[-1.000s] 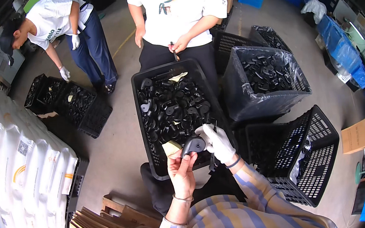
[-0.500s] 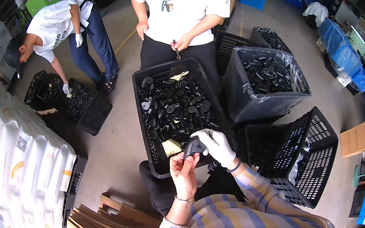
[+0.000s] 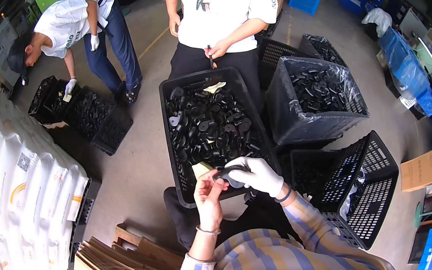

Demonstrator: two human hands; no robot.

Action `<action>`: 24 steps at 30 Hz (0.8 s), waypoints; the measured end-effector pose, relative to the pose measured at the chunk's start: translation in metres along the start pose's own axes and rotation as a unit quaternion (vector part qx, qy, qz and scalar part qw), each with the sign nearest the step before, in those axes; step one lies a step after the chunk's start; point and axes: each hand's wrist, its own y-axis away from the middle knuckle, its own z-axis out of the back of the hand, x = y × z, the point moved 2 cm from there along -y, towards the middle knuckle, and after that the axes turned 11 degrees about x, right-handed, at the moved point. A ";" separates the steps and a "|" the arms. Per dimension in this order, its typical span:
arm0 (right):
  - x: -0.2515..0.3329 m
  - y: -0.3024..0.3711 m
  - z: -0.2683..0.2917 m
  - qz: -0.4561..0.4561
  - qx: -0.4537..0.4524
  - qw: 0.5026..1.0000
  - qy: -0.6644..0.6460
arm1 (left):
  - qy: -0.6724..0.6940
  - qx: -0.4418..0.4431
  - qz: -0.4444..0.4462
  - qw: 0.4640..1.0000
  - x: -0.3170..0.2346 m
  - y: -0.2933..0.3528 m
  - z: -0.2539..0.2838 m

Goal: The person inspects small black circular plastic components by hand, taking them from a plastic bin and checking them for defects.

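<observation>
Concrete workshop floor spreads around a seated person in a striped shirt, with black plastic crates crowding in on every side. Directly ahead sits a long black crate (image 3: 174,141) heaped with small black plastic parts (image 3: 209,127). The bare left hand (image 3: 208,194) and the white-gloved right hand (image 3: 257,173) meet just over the crate's near rim, both grasping one small black part (image 3: 228,174) between them; the left fingers pinch its near end while the gloved fingers curl over the far end. What exactly the piece is, I cannot tell at this size, though it looks like one of the moulded parts from the heap.

To handle it well, the part wants a steady pinch on one side so the other hand can turn or feel its edges, kept low over the crate so a slip drops it back in.

To the right stand a bag-lined bin (image 3: 308,122) of similar parts and an emptier mesh crate (image 3: 378,189). Two other people work beyond, one standing at the crate's far end, one bending over crates at upper left. White sacks (image 3: 18,185) are stacked on the left.
</observation>
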 end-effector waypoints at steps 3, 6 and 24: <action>0.001 0.000 -0.007 -0.009 -0.032 0.995 -0.094 | 0.004 -0.014 -0.050 0.999 -0.007 -0.008 -0.005; -0.001 0.000 -0.010 0.010 -0.103 0.983 -0.151 | 0.001 0.054 -0.003 0.999 0.006 -0.002 -0.002; -0.066 0.097 -0.057 -0.161 -0.010 0.925 -0.344 | 0.027 0.037 -0.051 0.998 -0.005 -0.001 0.012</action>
